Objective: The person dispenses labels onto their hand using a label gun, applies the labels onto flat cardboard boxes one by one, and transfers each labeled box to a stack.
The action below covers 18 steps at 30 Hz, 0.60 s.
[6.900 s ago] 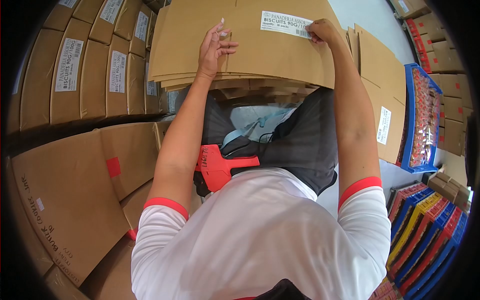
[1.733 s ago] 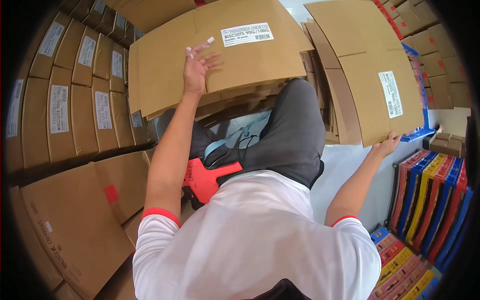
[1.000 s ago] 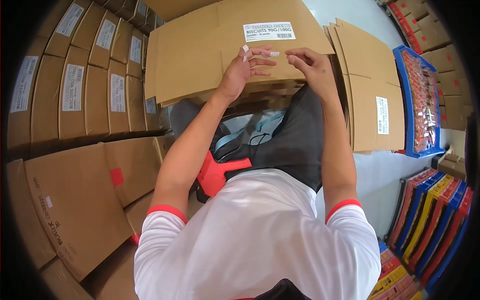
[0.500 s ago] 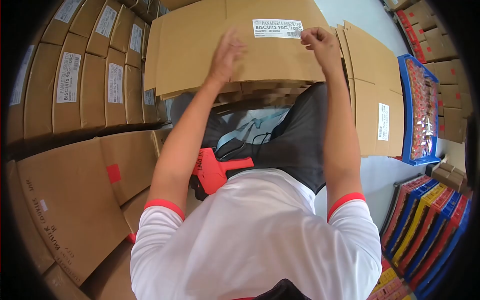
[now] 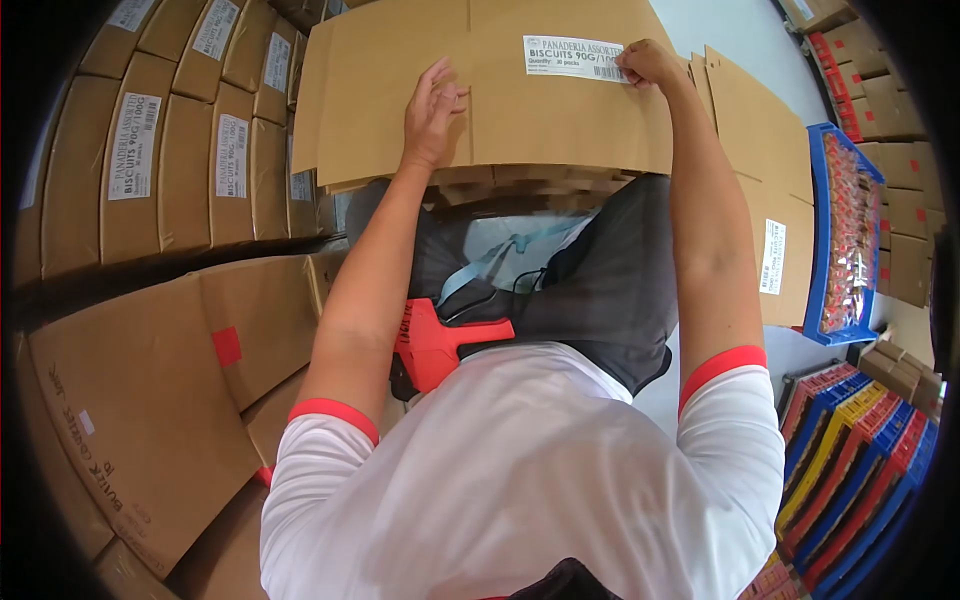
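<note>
Flat cardboard sheets [image 5: 400,60] lie stacked in front of me, the top one bearing a white printed label [image 5: 570,57]. My right hand [image 5: 650,64] is closed at the label's right end, thumb and fingers pinched together; what they pinch, if anything, is too small to make out. Over the left part of the top sheet is my left hand [image 5: 434,112], its fingers apart and holding nothing. A second stack of flat cardboard [image 5: 755,140] with a label stands to the right. A red tape-gun-like tool [image 5: 430,345] hangs at my waist.
Labelled closed cartons [image 5: 180,150] are piled at the left, with larger boxes [image 5: 140,400] below them. On the right are a blue crate [image 5: 820,240] of wrapped packs and a stack of coloured crates [image 5: 850,440]. More cartons [image 5: 900,160] stand beyond.
My right hand has gone from the right stack's lower edge to the label on the front stack. My left hand moved toward the right hand, then back left; small white pieces earlier seen on its fingers no longer show.
</note>
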Motion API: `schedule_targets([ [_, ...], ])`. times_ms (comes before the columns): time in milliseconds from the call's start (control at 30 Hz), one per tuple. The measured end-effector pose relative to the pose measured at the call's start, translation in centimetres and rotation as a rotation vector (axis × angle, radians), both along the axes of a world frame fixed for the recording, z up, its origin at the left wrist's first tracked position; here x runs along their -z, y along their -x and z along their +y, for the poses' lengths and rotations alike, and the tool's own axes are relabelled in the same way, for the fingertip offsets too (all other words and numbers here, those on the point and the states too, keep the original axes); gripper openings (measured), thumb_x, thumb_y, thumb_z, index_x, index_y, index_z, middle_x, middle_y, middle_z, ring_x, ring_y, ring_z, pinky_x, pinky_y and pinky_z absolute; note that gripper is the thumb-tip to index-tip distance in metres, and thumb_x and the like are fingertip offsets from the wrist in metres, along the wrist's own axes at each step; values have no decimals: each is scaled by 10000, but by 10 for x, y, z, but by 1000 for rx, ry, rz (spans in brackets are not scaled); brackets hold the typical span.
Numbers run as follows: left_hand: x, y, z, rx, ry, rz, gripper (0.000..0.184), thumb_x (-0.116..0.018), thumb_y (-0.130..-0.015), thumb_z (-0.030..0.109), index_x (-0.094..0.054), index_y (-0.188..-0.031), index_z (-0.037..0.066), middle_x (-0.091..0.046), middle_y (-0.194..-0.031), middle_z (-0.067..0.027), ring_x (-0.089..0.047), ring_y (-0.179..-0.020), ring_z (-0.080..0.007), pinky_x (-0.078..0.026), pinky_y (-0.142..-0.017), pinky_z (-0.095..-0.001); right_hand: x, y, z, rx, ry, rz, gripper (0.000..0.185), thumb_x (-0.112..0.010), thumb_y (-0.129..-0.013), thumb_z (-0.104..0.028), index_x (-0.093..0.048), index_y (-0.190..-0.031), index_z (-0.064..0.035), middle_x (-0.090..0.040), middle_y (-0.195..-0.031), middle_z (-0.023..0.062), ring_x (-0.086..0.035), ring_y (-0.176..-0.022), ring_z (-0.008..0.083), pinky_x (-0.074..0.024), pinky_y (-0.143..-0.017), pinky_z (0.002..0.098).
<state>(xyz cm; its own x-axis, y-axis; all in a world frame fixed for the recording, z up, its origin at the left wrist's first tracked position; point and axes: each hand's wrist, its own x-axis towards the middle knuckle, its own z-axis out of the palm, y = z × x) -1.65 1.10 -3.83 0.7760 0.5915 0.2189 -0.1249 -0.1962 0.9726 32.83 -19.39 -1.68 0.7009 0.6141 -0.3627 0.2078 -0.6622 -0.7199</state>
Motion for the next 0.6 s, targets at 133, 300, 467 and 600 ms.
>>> schedule_targets([
  [133, 0, -1, -1, 4, -17, -16, 581, -468, -1077, 381, -418, -1515, 2, -535, -1431, -202, -670, -1135, -248, -566, -887, -329, 3, -3, 1, -4, -10, 29, 297, -698, -924, -166, -598, -693, -8, -590, -620, 70, -531, -513, 158, -459, -470, 325],
  [300, 2, -1, 1, 9, 34, -56, 582, -556, -1051, 393, -458, -1493, 27, -556, -1403, -208, -674, -1111, -251, -565, -873, -328, 5, 0, 1, 27, -31, -13, 301, -747, -898, -205, -632, -705, -5, -588, -597, 65, -540, -505, 155, -467, -477, 325],
  [467, 2, -1, 1, 14, 17, -49, 575, -546, -1054, 393, -465, -1485, 21, -562, -1404, -202, -672, -1115, -247, -562, -878, -328, 6, 3, 2, 5, 19, -42, 342, -829, -842, -256, -646, -706, -2, -582, -576, 62, -551, -504, 158, -472, -484, 330],
  [600, 2, -1, -1, 10, -29, -18, 579, -461, -1078, 392, -441, -1493, -11, -556, -1418, -192, -668, -1145, -248, -558, -893, -334, -3, 2, -3, 40, 139, -135, 367, -868, -809, -261, -637, -693, 0, -577, -573, 66, -542, -490, 171, -457, -474, 338],
])
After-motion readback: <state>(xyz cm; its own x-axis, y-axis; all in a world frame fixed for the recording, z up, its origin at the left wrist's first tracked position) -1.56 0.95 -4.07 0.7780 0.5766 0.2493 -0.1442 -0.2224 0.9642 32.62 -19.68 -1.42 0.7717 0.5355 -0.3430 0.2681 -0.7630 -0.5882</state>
